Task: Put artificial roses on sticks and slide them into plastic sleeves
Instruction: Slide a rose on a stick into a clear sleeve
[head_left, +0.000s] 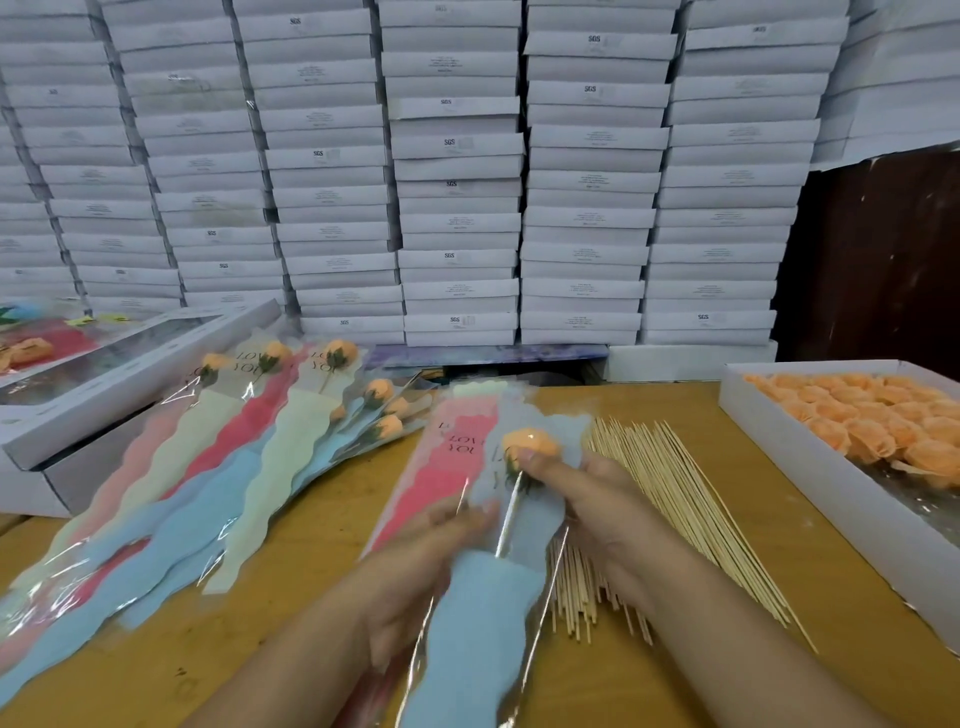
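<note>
Pinching the orange rose (530, 444) at its base, the right hand (587, 499) is feeding the stick into the blue sleeve (483, 613), just left of the stick pile (670, 499); the left hand (415, 577) is gripping the sleeve's edge and should be keeping it flat.

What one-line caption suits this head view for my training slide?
Both hands, left hand and right hand, slide an orange artificial rose on its stick into a blue plastic sleeve.

Readable text: "SGS" and "LOVE YOU"
"SGS" is printed on the stacked white boxes (457, 156); "LOVE YOU" is seen on the plastic sleeves (457, 441); smaller box print is illegible.
</note>
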